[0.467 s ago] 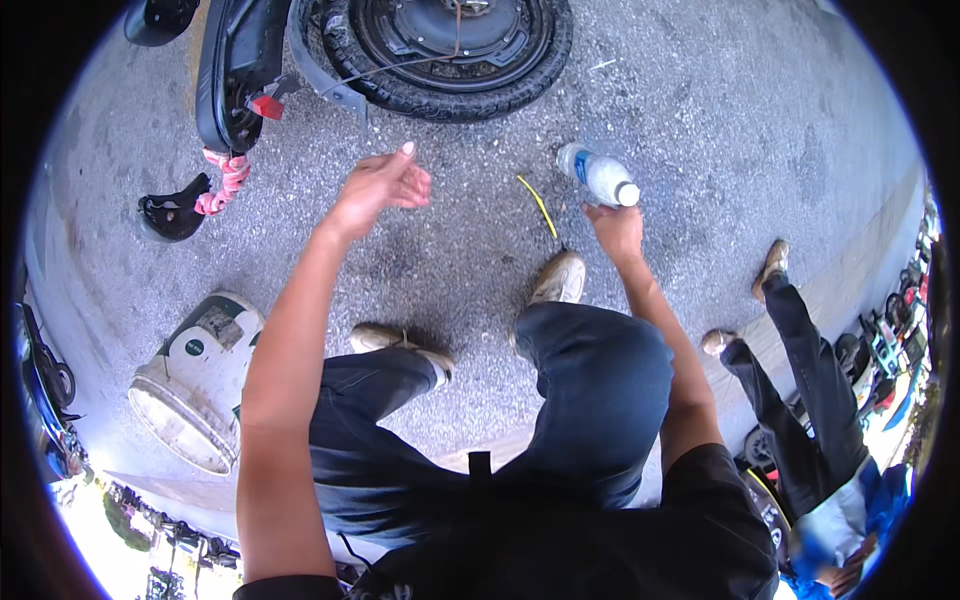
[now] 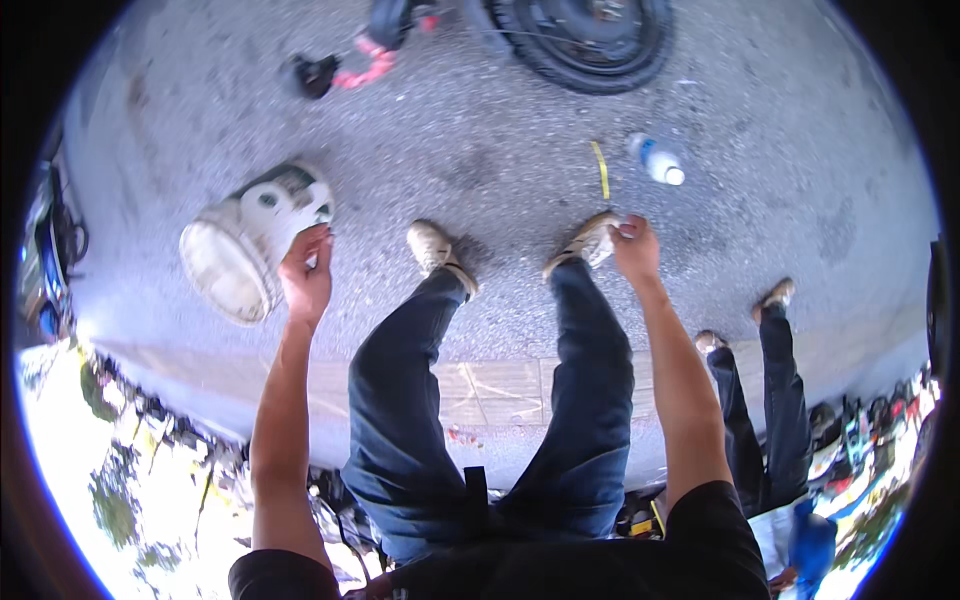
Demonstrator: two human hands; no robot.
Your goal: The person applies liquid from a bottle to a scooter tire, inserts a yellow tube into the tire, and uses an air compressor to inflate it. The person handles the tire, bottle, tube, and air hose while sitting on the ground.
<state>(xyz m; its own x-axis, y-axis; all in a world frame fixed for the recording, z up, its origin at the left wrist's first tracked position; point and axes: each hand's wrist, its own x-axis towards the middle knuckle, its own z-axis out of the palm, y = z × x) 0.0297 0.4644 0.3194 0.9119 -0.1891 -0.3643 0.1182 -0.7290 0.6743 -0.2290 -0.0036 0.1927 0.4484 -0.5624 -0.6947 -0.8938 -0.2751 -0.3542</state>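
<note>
My left hand [image 2: 309, 262] hangs beside a grubby white bucket [image 2: 238, 255], its fingers loosely bent and apart from the thumb, holding nothing visible. My right hand [image 2: 630, 243] is over my right shoe [image 2: 580, 245], fingers curled; whether they hold anything is too blurred to tell. Farther forward, a clear plastic bottle [image 2: 655, 160] with a blue label lies on the asphalt beside a thin yellow strip [image 2: 601, 170]. Beyond these are a black wheel [image 2: 590, 65] and a black vehicle part [image 2: 390, 20] with pink wrapping [image 2: 368, 70].
Another person's dark-trousered legs [image 2: 775, 400] stand at my right. A paved strip [image 2: 500, 390] runs behind my feet. Parked two-wheelers [image 2: 55, 250] line the left rim, and more show along the lower rim.
My view has risen and shifted as my legs straighten. My right hand has come away from the bottle, now on the ground. My left hand has drawn back toward the bucket, fingers more bent.
</note>
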